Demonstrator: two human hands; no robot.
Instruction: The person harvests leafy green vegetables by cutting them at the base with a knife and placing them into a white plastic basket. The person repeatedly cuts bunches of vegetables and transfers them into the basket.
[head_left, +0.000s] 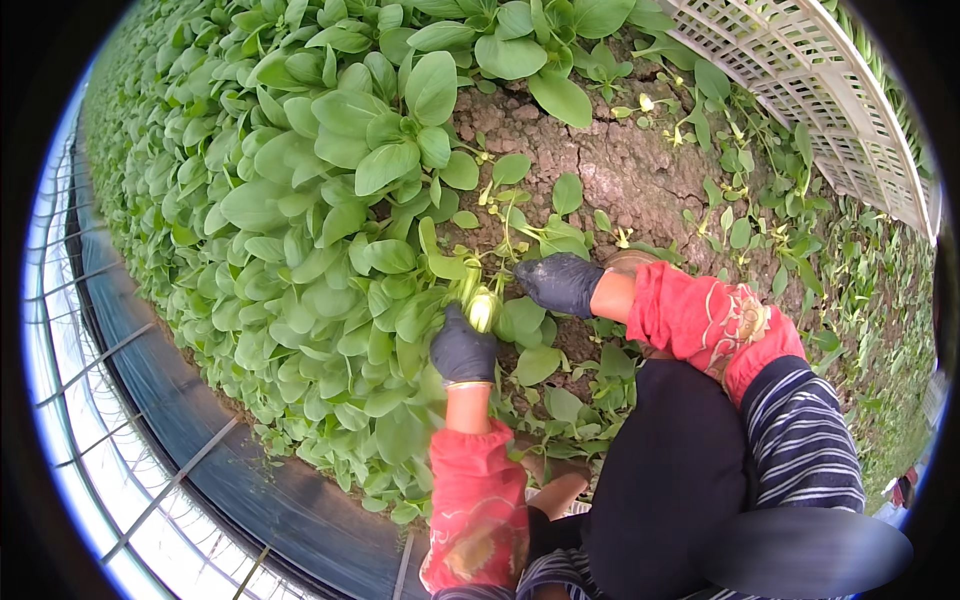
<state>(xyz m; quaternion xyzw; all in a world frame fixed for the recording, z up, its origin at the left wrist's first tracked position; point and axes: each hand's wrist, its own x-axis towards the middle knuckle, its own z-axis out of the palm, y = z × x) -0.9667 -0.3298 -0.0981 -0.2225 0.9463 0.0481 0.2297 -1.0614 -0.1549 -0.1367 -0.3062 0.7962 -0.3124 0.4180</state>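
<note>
My left hand (463, 349), in a dark glove, grips a leafy green plant by its pale stem base (481, 309) at the edge of the dense greens. The pale cut-looking end faces up and towards me. Just right of it is my right hand (559, 285), also dark-gloved, with its fingertips pointing at the stems. Its fingers look bent together, but their undersides are hidden, so whether they hold anything cannot be seen. Loose green leaves (562, 236) lie on the soil beyond the right hand.
Dense leafy greens (300, 202) fill the left side. Cracked bare soil (600, 169) with scattered leaves and small plants lies to the right. A white slatted plastic crate (832, 97) stands at upper right. My dark-clothed knee (675, 450) is below. Plastic sheeting (142, 300) and bars run along the left.
</note>
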